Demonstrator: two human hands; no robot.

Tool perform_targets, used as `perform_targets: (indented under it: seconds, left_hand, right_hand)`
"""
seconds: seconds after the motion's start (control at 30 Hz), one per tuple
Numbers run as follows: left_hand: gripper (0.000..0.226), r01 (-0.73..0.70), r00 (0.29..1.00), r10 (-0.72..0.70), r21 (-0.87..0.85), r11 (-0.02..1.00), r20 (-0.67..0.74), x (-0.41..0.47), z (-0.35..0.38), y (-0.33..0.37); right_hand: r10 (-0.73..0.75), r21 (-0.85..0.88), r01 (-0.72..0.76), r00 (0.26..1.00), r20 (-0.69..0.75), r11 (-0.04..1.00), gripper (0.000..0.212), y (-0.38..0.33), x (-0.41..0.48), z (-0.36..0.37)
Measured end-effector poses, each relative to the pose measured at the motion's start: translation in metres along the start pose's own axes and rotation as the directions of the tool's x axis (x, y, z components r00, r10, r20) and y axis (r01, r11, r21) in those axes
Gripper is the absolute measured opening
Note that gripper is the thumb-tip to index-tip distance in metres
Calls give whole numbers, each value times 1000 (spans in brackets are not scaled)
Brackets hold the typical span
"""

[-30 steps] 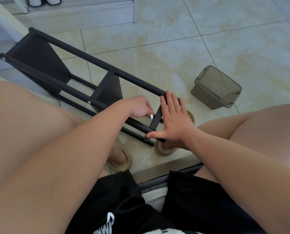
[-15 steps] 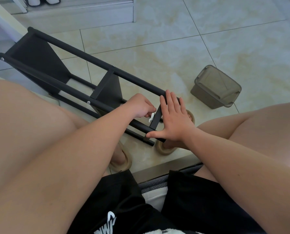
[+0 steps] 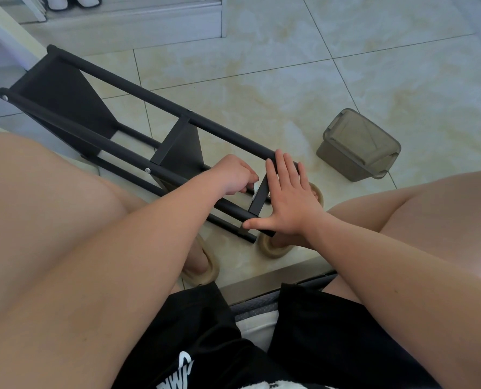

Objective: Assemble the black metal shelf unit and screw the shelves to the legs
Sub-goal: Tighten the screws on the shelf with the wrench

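Two hands worked low over a pale tiled floor (image 3: 304, 88), cream marbling, thin grey grout lines. White furniture base (image 3: 121, 21) ran along the far edge. Person sat with bare knees either side, in black shorts (image 3: 332, 332), tan slippers (image 3: 273, 247) on the tiles. Grey-brown lidded box (image 3: 358, 146) stood on the floor to the right, apart from the unit

Unit (image 3: 177, 144) lay on its side on the tiles, its legs (image 3: 155, 99) running from upper left down towards the feet. Far shelf (image 3: 62, 102) and middle shelf (image 3: 180, 147) sat between the legs. Near shelf (image 3: 260, 196) showed edge-on between the two hands

Right hand (image 3: 287, 203) lay flat against the near shelf, fingers (image 3: 284, 175) straight and pressed together, tips reaching the upper leg, thumb (image 3: 259, 224) spread wide along the lower leg

Left hand (image 3: 235, 176) was just beside the near shelf on its inner side, fingers curled, pinching a small white piece (image 3: 255, 189) that touched or nearly touched the shelf edge. What the piece was could not be told
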State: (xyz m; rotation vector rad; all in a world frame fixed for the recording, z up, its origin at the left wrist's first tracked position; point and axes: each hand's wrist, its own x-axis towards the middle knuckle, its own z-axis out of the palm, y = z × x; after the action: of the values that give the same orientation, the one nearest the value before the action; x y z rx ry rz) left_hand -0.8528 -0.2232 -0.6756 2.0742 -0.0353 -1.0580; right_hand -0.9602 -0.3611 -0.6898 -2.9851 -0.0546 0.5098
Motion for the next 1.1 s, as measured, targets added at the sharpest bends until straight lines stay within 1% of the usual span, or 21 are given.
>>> perform_targets:
  seconds: [0.13, 0.33, 0.5, 0.87, 0.97, 1.1]
  left_hand:
    - [11, 9, 1000, -9, 20, 1000, 17, -1, 0, 0]
    - [18, 20, 999, -23, 70, 997, 40, -1, 2, 0]
    - [18, 49, 994, -60, 124, 991, 89, -2, 1, 1]
    - [24, 77, 984, -109, 215, 974, 138, 0, 1, 4]
    - [26, 64, 980, -109, 257, 964, 166, 1, 0, 4]
    - [26, -6, 977, -64, 324, 946, 204, -1, -3, 5]
  right_hand:
    - [1, 2, -1, 1000, -5, 1000, 150, 0, 0, 0]
    - [3, 3, -3, 1000, -11, 1000, 151, -1, 0, 0]
    - [3, -5, -3, 1000, -11, 1000, 151, -1, -1, -1]
    - [4, -11, -4, 1000, 5, 1000, 149, 0, -1, -2]
    - [4, -13, -3, 1000, 8, 1000, 149, 0, -1, -2]
    - [3, -11, -3, 1000, 6, 1000, 149, 0, -1, -2]
